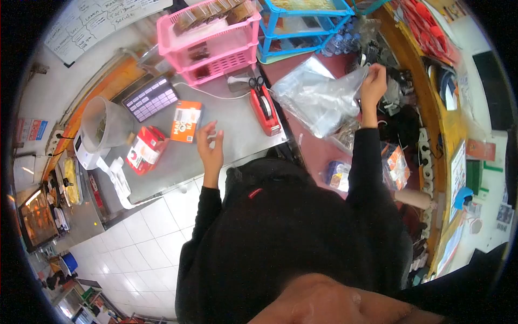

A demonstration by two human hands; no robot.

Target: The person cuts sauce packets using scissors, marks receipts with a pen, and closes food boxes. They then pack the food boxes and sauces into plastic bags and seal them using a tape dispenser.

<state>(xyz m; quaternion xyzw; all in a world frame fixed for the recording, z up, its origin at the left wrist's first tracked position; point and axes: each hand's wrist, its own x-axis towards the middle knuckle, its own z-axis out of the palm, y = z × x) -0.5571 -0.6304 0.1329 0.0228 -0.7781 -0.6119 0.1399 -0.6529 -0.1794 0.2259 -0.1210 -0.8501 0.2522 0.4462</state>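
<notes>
My right hand (373, 88) is closed on the edge of a clear plastic bag (329, 100), part of a pile on the reddish tabletop. My left hand (210, 144) is over the front of the grey table, its fingers apart and nothing in them. Just beyond it lies an orange and white box (186, 122). Farther left is a red and white packet (147, 150). Between my hands, a red tape dispenser (264, 110) rests on the table with black-handled scissors (256, 82) at its far end.
Pink tiered trays (213, 48) and blue tiered trays (303, 33) stand at the back. At left are a tablet (150, 98) and a translucent bucket (106, 125) on a white device. Cluttered dark items and a wooden shelf edge (431, 146) line the right.
</notes>
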